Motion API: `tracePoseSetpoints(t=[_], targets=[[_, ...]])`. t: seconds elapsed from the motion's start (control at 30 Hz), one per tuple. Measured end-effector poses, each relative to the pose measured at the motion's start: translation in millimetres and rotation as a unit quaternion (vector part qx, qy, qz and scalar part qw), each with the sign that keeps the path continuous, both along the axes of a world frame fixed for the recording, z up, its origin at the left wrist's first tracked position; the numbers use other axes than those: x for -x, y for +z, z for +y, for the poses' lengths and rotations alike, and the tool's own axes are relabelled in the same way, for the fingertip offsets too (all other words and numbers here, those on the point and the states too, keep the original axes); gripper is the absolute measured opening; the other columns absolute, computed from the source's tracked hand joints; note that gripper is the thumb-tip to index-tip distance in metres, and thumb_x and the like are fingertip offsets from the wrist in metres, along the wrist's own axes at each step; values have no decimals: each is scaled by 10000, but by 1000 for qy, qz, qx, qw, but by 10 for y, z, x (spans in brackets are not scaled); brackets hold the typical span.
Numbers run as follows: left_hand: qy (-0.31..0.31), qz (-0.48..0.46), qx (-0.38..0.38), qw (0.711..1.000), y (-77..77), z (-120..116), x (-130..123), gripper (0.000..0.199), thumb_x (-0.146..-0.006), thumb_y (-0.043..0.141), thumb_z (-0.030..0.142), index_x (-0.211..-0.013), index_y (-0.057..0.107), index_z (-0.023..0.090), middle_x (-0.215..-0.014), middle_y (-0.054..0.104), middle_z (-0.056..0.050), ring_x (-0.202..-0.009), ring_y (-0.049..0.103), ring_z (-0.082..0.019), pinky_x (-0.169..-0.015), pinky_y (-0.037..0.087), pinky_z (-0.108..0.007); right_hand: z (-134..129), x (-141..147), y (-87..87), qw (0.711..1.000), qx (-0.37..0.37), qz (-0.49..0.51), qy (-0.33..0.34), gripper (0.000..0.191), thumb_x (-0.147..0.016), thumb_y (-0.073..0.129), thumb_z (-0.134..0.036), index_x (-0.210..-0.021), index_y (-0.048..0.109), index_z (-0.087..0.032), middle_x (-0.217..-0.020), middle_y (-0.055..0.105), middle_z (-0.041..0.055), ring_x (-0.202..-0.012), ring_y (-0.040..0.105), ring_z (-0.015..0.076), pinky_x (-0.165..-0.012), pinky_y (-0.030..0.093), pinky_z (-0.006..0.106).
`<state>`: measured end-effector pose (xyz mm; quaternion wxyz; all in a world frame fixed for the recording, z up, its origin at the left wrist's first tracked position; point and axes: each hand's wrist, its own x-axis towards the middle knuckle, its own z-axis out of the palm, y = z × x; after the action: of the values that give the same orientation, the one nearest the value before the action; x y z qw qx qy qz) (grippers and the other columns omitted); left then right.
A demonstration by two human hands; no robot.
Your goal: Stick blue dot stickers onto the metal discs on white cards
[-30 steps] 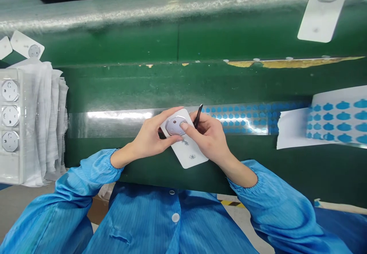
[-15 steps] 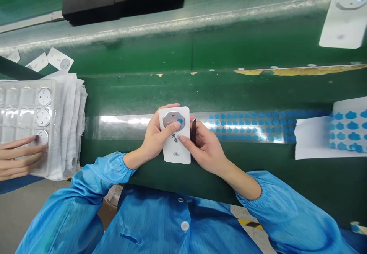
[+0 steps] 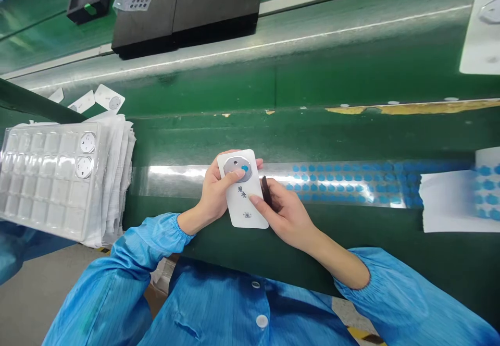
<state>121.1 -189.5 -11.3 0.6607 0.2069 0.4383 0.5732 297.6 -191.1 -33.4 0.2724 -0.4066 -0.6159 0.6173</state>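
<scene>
My left hand (image 3: 214, 188) grips a white rounded panel (image 3: 250, 211) by its left side, its thumb lying on the grey octagonal plate near the top. A blue round sticker (image 3: 245, 168) sits on that plate beside the thumb tip. My right hand (image 3: 287, 208) is closed around a slim dark tool (image 3: 266, 191), whose exact kind I cannot make out. The right thumb touches the panel's right edge, below the plate. Small dark print marks the panel's lower half. Behind the hands lies a clear strip with rows of blue round stickers (image 3: 330, 179).
At left, a clear compartment tray (image 3: 50, 208) holding two octagonal parts rests on stacked white sheets (image 3: 117, 179). White panels (image 3: 110, 99) lie behind it. White paper (image 3: 445, 200) is at right, another panel (image 3: 482, 49) above. Black boxes (image 3: 187, 12) stand across the bench.
The view has shifted, so the scene sits lower and further right. The panel has tilted slightly in my hands. A co-worker's hand has left the tray, where one octagonal part fewer shows.
</scene>
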Motion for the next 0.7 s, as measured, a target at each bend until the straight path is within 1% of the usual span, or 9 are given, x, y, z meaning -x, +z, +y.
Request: tracePoseSetpoints(t=[0.07,0.17,0.27,0.33,0.4,0.47,0.57,0.63,0.7], targets=[[2,-7,6,1000,8,1,-7,465,-822,882,283,-1189,608,202,-1082,822,-94,-1071,796,-295,-921,620,-393,-3,2,3,1000,-24,-7,0,205,-1050,597,-440,-1042,594,-236,-708,551,-23,-572,487,142,-513,406,295],[11,-9,27,1000,31,-2,-17,443,-778,922,300,-1075,617,181,-1016,824,-100,-977,813,-292,-842,632,-367,-10,-4,14,998,-58,-16,3,183,-1058,586,-418,-1062,617,-237,-676,532,-32,-548,467,138,-505,389,289],[39,-16,21,999,41,35,26,422,-761,933,301,-980,595,177,-996,826,-107,-937,817,-279,-803,639,-351,-15,-8,14,998,-63,-19,12,210,-1058,583,-440,-1091,646,-242,-706,592,-14,-560,506,150,-504,425,286],[70,-20,3,997,26,87,90,421,-766,932,302,-995,602,176,-1025,825,-110,-946,815,-270,-785,636,-331,-19,-5,-3,998,-53,-21,16,251,-1047,592,-474,-1110,664,-242,-771,668,17,-611,583,174,-523,480,287],[88,-25,-10,996,-7,143,158,479,-740,953,303,-1061,621,177,-1055,821,-115,-951,812,-274,-765,633,-322,-25,-2,-39,999,-38,-20,14,296,-1028,611,-511,-1122,683,-240,-870,741,56,-702,679,210,-565,552,288],[72,-31,-8,997,-50,187,206,564,-691,987,329,-1104,639,166,-1072,815,-137,-920,811,-289,-743,637,-339,-31,-9,-100,1000,-27,-16,0,346,-997,640,-550,-1121,702,-234,-988,787,94,-798,747,245,-616,613,288],[33,-37,21,999,-110,218,229,640,-612,1026,419,-1047,658,127,-1075,800,-189,-823,802,-307,-697,643,-378,-26,-42,-223,1000,-10,-19,-10,427,-948,683,-594,-1145,724,-219,-1156,803,136,-925,799,289,-668,663,279],[37,-40,30,998,-136,223,226,679,-560,1045,445,-1003,635,134,-1042,798,-193,-774,796,-306,-670,643,-389,-12,-62,-297,1000,1,-27,0,473,-923,706,-607,-1187,730,-215,-1220,798,145,-990,809,305,-702,676,269],[53,-41,24,997,-144,224,226,703,-531,1054,440,-986,599,156,-1005,800,-178,-750,794,-306,-656,644,-394,3,-66,-331,999,8,-34,4,524,-888,728,-633,-1205,741,-216,-1245,795,149,-1009,813,313,-705,677,262]])
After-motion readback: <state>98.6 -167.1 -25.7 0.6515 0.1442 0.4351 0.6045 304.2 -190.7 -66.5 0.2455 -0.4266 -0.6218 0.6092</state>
